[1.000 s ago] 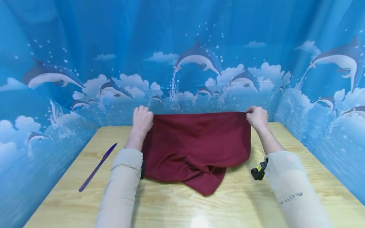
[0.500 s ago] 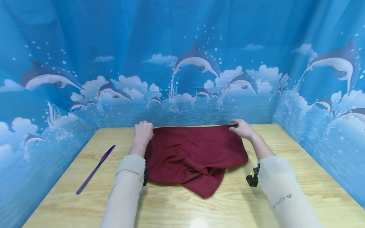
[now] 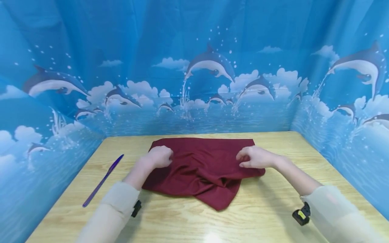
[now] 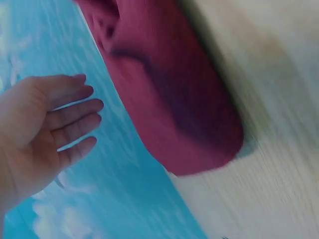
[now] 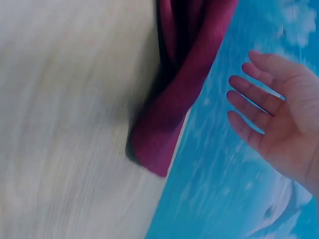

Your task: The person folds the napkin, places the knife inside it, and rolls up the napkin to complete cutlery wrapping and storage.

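Matt maroon fabric (image 3: 200,158); glossy wood-grain tabletop (image 3: 182,222); smooth knife (image 3: 103,180).

The head view looks forward and down over the tabletop (image 3: 176,219), curtain (image 3: 170,37) at 12 o'clock; nearer wrist views share the cloth (image 4: 174,94), left hand (image 4: 32,134) at 9, right hand (image 5: 286,122) at 3.

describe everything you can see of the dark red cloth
The dark red cloth is plain and looks like soft, matte fabric. It lies loosely folded on the wood-grained table, with a straight far edge, rounded folds at its sides, creases bunched near the middle and a pointed flap sticking out at the near side. The left hand and right hand hover over it, apart from it in the wrist views, so only the table appears to touch it.
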{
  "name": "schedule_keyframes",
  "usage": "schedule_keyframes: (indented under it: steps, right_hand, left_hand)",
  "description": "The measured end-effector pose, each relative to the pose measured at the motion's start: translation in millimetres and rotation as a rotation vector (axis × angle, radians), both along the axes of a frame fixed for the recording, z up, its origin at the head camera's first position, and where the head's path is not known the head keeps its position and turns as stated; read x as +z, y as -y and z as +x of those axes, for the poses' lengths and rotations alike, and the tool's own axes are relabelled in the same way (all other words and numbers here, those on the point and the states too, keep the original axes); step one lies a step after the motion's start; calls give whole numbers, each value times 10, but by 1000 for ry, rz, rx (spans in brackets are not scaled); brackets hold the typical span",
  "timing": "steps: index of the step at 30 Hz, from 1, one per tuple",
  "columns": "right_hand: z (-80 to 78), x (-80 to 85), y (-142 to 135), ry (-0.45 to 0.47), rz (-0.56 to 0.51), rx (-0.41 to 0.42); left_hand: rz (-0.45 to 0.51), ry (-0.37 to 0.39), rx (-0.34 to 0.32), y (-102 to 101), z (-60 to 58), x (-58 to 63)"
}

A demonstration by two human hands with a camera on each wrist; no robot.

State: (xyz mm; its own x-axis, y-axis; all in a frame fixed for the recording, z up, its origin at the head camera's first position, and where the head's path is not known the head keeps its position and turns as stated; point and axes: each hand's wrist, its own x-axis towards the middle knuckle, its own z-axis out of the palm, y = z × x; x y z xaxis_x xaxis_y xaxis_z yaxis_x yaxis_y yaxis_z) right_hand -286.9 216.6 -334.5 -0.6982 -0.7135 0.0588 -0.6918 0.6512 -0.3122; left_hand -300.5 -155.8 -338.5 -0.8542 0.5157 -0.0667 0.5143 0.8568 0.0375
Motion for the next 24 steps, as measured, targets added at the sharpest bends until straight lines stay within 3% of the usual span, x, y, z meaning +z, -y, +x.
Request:
schedule_keyframes:
  steps: [3, 7, 10, 12, 15, 19, 24]
  right_hand:
    - [202, 2, 126, -152, 89, 74]
    - [390, -95, 288, -317, 226, 112]
    - [444, -229, 387, -426, 306, 138]
    - [453, -319, 434, -509, 334, 149]
    - [449, -424, 467, -612, 333, 151]
    - [419, -485, 448, -673, 299, 123]
    - [302, -444, 362, -697, 282, 31]
  left_hand:
    - [-31, -32, -125, -160, 194, -1]
    - [-94, -68, -292, -401, 457, -69]
    - [-159, -151, -399, -557, 616, -170]
    - [-213, -226, -437, -630, 683, -247]
    - [-285, -341, -465, -685, 731, -350]
    - [-305, -443, -494, -693, 722, -439]
    - [-291, -490, -517, -678, 691, -412]
